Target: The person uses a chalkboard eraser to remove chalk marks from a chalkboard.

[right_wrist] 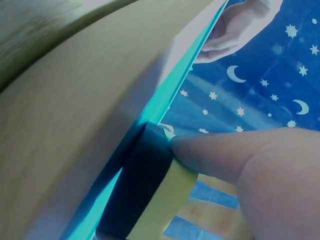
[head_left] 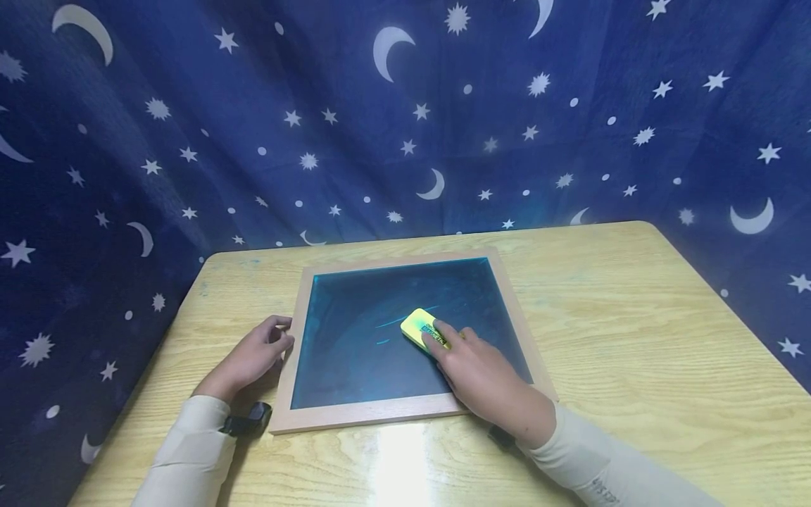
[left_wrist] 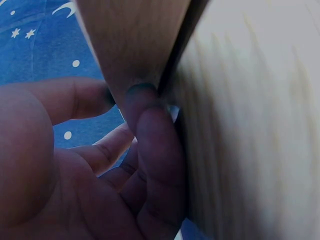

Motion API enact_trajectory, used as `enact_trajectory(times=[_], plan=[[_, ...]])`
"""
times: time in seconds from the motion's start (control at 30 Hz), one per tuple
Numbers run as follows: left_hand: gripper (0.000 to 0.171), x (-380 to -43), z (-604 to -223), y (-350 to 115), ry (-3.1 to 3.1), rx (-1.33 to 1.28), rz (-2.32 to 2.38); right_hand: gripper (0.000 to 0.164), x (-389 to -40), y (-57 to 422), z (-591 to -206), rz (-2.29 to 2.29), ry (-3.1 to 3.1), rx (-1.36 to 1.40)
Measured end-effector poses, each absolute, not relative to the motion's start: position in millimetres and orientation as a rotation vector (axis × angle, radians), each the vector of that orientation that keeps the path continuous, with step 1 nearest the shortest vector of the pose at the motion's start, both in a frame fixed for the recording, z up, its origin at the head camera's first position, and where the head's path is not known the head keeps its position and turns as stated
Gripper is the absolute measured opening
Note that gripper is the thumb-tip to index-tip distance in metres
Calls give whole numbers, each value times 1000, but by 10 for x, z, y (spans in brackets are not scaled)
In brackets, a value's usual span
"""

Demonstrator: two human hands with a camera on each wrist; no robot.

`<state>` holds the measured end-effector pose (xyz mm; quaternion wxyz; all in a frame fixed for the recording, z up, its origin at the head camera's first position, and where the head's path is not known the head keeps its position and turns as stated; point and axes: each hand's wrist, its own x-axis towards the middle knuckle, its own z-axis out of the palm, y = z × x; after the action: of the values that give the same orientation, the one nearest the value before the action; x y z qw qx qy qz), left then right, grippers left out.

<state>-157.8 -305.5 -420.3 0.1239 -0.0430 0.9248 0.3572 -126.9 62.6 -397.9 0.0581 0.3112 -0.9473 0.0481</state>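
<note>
**A clean wipe wants a flat pad and a steady board**

The right hand (head_left: pixel 478 370) grasps the yellow eraser (head_left: pixel 418 324) over the board (head_left: pixel 355 380), its dark pad (right_wrist: pixel 145 180) turned toward the surface. A long, faint streak (head_left: pixel 393 323) runs from the left of that grip to just beyond it, and a short mark (head_left: pixel 382 342) sits beside the eraser's left end. Well to the grip's left, the left hand (head_left: pixel 253 355) is curled against the wooden frame (head_left: pixel 380 410) (whether it clamps or merely touches cannot be told).

The person would likely do best with the whole pad level and even pressure, sweeping leftward in overlapping strokes across both marks. A tilted edge could smear them. Firm pressure might also slide the board on the table (head_left: pixel 633 317), so the left hand should brace the frame.
</note>
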Motion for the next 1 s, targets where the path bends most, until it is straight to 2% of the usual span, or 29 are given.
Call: enact_trajectory(times=[1.0], plan=[[51, -1570, -4185, -3040, 2703, -140, 1019, 53, -1225, 422, -3976, 104, -2799, 1122]])
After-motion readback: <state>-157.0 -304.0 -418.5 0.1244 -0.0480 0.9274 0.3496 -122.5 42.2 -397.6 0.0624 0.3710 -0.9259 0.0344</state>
